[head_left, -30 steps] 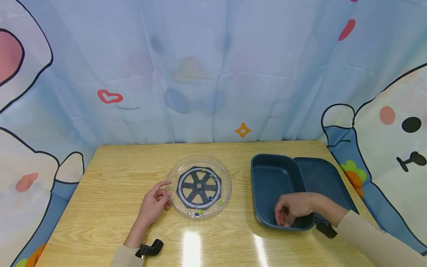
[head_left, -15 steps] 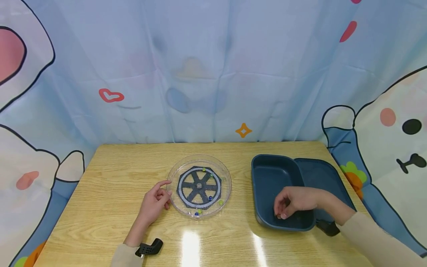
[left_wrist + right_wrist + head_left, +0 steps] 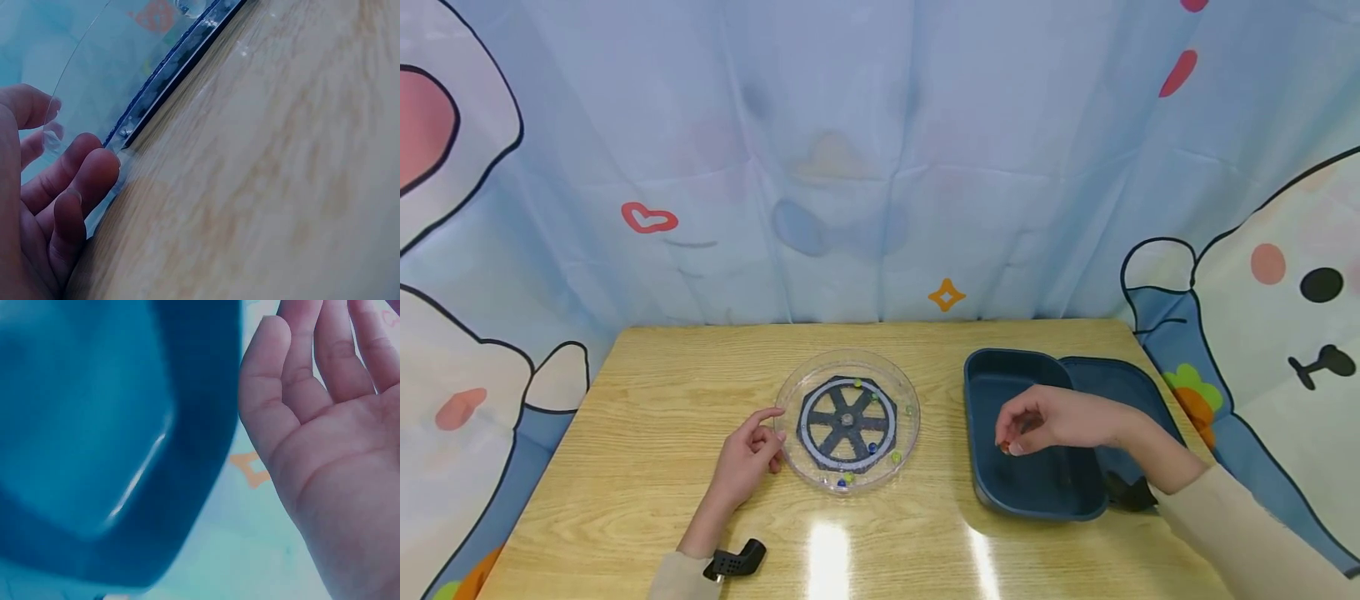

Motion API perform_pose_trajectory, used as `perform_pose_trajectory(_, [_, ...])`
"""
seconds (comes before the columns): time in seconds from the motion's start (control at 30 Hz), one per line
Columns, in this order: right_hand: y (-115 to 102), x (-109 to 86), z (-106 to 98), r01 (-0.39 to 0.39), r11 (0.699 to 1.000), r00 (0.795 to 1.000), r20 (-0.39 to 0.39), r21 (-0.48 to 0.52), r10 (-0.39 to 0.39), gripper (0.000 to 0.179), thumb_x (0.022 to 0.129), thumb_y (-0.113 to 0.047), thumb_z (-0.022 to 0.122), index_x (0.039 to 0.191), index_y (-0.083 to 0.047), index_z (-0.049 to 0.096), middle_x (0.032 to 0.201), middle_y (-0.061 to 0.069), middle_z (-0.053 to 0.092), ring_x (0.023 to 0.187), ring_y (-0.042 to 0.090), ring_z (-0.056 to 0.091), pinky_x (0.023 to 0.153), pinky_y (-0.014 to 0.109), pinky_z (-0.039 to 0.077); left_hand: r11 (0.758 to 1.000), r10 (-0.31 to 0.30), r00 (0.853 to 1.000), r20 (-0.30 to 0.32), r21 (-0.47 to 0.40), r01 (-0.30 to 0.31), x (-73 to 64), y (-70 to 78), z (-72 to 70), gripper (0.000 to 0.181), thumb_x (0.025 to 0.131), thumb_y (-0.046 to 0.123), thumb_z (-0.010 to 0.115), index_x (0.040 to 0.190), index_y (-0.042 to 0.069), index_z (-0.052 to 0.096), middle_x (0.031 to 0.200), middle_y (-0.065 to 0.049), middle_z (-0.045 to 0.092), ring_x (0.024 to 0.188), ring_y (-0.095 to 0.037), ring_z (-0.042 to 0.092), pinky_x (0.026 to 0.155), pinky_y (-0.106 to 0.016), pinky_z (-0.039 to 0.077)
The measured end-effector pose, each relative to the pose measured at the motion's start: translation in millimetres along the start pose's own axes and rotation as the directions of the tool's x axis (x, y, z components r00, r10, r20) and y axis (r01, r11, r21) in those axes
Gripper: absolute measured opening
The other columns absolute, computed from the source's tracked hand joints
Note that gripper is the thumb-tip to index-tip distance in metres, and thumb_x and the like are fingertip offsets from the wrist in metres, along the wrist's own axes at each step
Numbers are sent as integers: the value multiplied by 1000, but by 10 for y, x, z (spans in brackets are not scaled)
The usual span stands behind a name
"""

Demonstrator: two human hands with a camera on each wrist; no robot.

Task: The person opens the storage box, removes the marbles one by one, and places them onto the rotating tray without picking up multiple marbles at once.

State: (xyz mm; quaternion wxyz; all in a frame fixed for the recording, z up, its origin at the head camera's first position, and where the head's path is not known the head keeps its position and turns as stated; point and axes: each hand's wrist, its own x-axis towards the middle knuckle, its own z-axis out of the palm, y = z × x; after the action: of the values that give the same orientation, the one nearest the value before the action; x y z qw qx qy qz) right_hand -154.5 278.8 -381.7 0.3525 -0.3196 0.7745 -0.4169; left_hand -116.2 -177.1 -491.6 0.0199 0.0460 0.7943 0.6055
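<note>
A round clear dish (image 3: 907,440) with a dark six-spoked wheel (image 3: 847,419) in its middle stands on the table. Several green and blue marbles (image 3: 872,448) lie in it. My left hand (image 3: 747,458) holds the dish's left rim, index finger and thumb at the edge; the clear wall (image 3: 87,81) shows beside these fingers in the left wrist view. Above the dark blue bin (image 3: 1000,492), my right hand (image 3: 1052,421) pinches a small reddish-brown piece (image 3: 1004,447) between thumb and fingers. In the right wrist view the palm is beside the bin wall (image 3: 200,425), fingertips cut off by the frame.
A dark blue lid (image 3: 1127,392) lies on the table to the right of the bin, partly behind the right forearm. The wooden table (image 3: 662,400) ends at a light blue curtain (image 3: 850,167) with cartoon prints. A black wrist strap (image 3: 736,560) sits on the left wrist.
My right hand has risen from the bottom of the bin and moved slightly left and away from me, with the reddish-brown piece in its fingertips. The left hand stays on the dish.
</note>
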Motion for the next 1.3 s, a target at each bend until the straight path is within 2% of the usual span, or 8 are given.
perform_pose_trajectory(0.23, [-185,261,75,12,999,993,-114,-49,-17,16,97,-17,67,106,-3,68,103,18,66,93,35,64,81,40,57,1000,3,1000,2,14,-3,-5,32,-29,36,99,3,60,135,0,57,75,-18,63,59,-37,62,54,-33,52])
perform_pose_trajectory(0.4, [-258,487,140,17,993,976,-216,-114,-42,11,96,-16,68,106,-9,69,102,8,67,92,27,65,78,35,57,1000,10,1000,13,6,-10,-7,28,-33,36,99,3,60,135,-1,56,75,-18,63,59,-37,62,55,-35,53])
perform_pose_trajectory(0.53, [-287,675,208,29,983,963,-258,-182,-76,10,95,-14,70,104,-11,70,99,2,68,89,18,64,77,35,56,1000,9,1000,14,-4,-9,-6,17,-20,37,99,3,60,135,-1,56,75,-19,63,59,-37,62,55,-35,53])
perform_pose_trajectory(0.67, [-303,842,283,43,973,959,-263,-227,-104,7,95,-14,70,102,-13,71,97,-2,68,88,13,63,77,37,55,1000,4,1000,8,-5,-4,-10,8,-5,37,99,3,61,135,-1,56,76,-20,63,59,-37,62,56,-35,54])
perform_pose_trajectory(0.9, [-331,1044,380,56,975,966,-235,-216,-108,6,94,-9,69,100,-12,71,95,2,69,86,13,64,76,36,55,1000,10,1000,8,-12,-10,-13,-9,3,37,99,4,60,135,-1,56,76,-20,62,59,-37,62,56,-35,54])
perform_pose_trajectory(1.1, [-349,1155,422,42,973,972,-216,-225,-92,7,94,-11,70,100,-15,70,91,-7,67,85,11,63,76,32,54,1000,16,1000,1,-15,-16,-12,-15,2,36,99,3,61,134,-2,56,75,-19,62,59,-36,62,56,-36,55])
perform_pose_trajectory(1.3, [-324,1172,423,41,973,975,-203,-225,-88,8,95,-9,69,102,-11,70,91,-6,66,84,11,62,78,34,54,1000,18,1000,7,-22,-18,-7,-21,5,36,99,3,60,135,-1,56,75,-20,62,59,-37,62,56,-36,55])
